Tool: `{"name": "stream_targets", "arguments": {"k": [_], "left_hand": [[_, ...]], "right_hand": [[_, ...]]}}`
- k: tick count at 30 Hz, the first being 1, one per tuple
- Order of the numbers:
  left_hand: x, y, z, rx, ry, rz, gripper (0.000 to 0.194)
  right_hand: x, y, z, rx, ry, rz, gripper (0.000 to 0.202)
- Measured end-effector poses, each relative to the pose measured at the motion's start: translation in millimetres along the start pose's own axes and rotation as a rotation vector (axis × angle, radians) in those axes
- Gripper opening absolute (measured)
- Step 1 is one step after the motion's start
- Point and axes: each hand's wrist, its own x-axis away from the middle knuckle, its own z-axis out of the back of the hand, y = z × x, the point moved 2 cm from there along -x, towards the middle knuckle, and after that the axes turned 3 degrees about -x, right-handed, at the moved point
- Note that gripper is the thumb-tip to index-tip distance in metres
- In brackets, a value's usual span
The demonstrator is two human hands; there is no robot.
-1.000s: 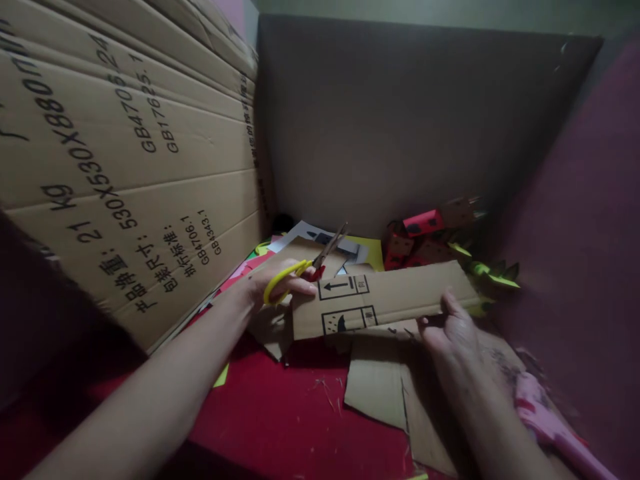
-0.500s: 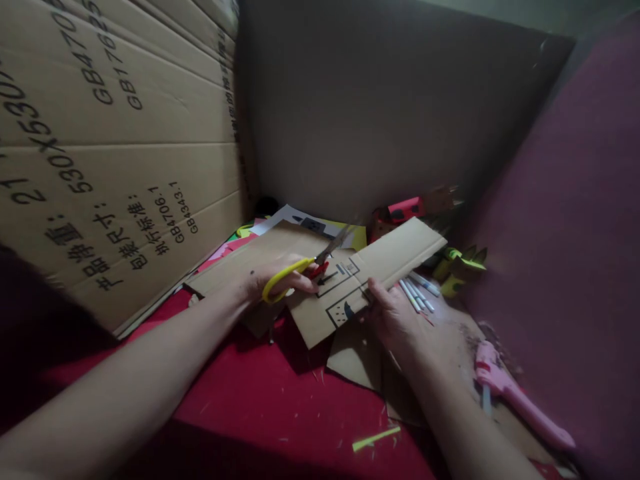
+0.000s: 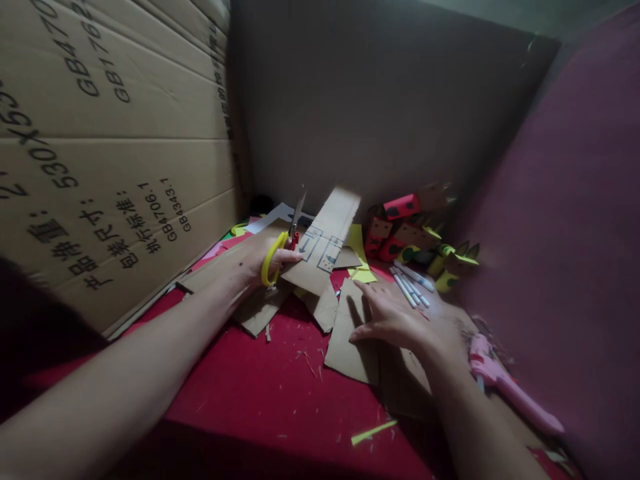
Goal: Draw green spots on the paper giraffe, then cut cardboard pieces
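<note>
My left hand point(image 3: 257, 260) is closed around a pair of scissors point(image 3: 274, 260) with yellow handles, a red part and blades pointing up. Its thumb also pins a long printed cardboard strip point(image 3: 320, 233), which tilts up and away. My right hand point(image 3: 393, 313) has its fingers spread and holds nothing. It is over a plain cardboard piece point(image 3: 349, 347) on the red cloth; whether the fingertips touch it I cannot tell.
A large printed carton point(image 3: 120, 160) stands at the left. Markers point(image 3: 411, 287), red and yellow cardboard figures point(image 3: 400, 227) and a pink glue gun point(image 3: 510, 387) lie to the right. Small scraps and a yellow strip point(image 3: 373, 432) are strewn over the red cloth point(image 3: 260, 400).
My right hand has let go of the printed cardboard strip and opened lower over the plain piece. The strip, now in my left hand alone, has swung more upright.
</note>
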Motion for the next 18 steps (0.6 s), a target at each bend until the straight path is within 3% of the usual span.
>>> {"name": "stream_targets", "arguments": {"k": [10,18], "left_hand": [[8.0,0.6,-13.7,0.026,-0.016,-0.005,0.025],[16.0,5.6,-19.9,-0.009,-0.048,-0.035,0.021]], "right_hand": [[-12.1,12.1,-6.8,-0.070,-0.009,0.045,0.080],[-11.4,5.1,-5.4,-0.053,-0.030,0.030,0.059]]}}
